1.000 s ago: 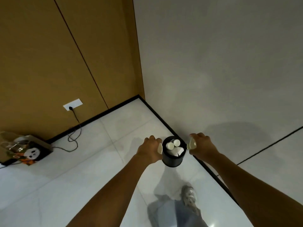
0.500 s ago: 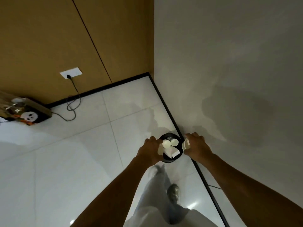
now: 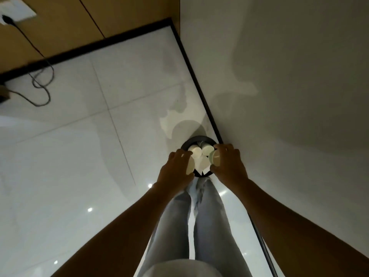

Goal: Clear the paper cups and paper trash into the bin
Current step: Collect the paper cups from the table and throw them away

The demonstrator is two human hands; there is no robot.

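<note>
White tile floor (image 3: 69, 156), corner bin (image 3: 196, 139); both hands' fingers (image 3: 180, 154) grip cups.

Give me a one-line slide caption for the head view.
Left hand and right hand each hold a paper cup over the black bin, already holding cups.

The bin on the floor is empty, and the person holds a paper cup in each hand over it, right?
Not quite. The head view shows the bin is not empty: paper cups and paper already lie inside. The rest holds: the left hand grips one cup and the right hand grips another cup over it.
</note>
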